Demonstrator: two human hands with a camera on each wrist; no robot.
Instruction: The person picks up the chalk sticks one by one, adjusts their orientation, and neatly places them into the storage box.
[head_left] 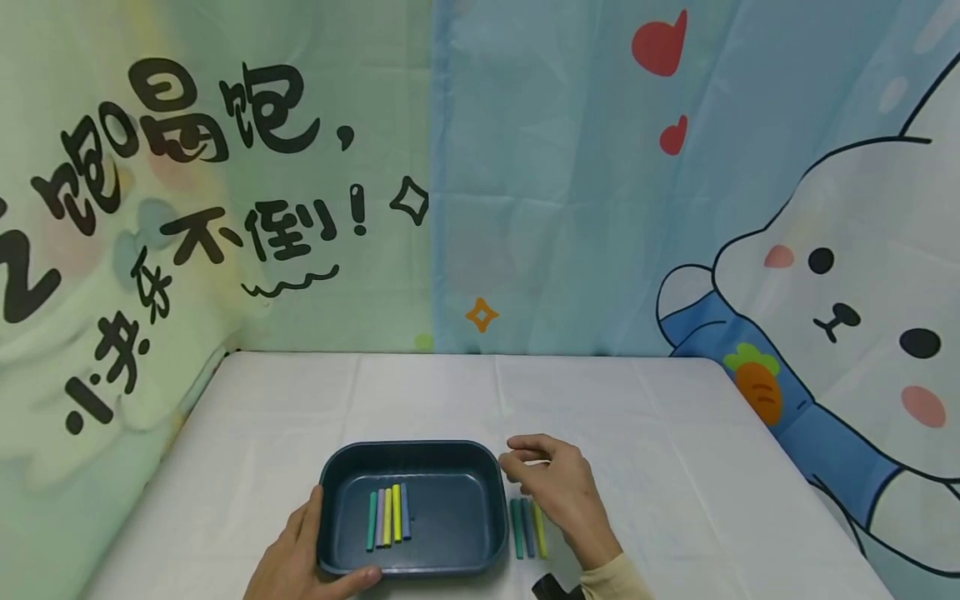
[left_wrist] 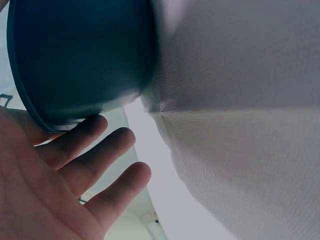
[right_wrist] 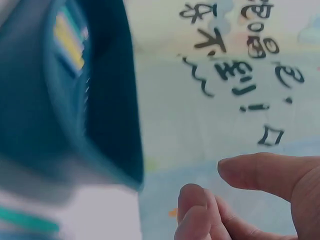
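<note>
A dark blue rectangular tray (head_left: 450, 564) lies on the white-covered table. Inside it several chalk-like coloured sticks (head_left: 387, 517) form a row: green, purple, yellow and blue. My left hand (head_left: 303, 550) rests against the tray's near left corner, its thumb along the front rim. Extended fingers (left_wrist: 117, 187) spread beside the tray's outer wall in the left wrist view. Just past the right rim is my right hand (head_left: 551, 483), holding nothing; its thumb (right_wrist: 255, 170) stands apart from the bent fingers. Below that hand lie green, blue and yellow sticks (head_left: 528, 529), partly covered by it.
White cloth (head_left: 420, 396) covers the table to its far edge. Behind hangs a printed curtain (head_left: 525, 167) with black lettering and a cartoon rabbit. A black object (head_left: 551, 587) shows beside the right sleeve (head_left: 618, 579).
</note>
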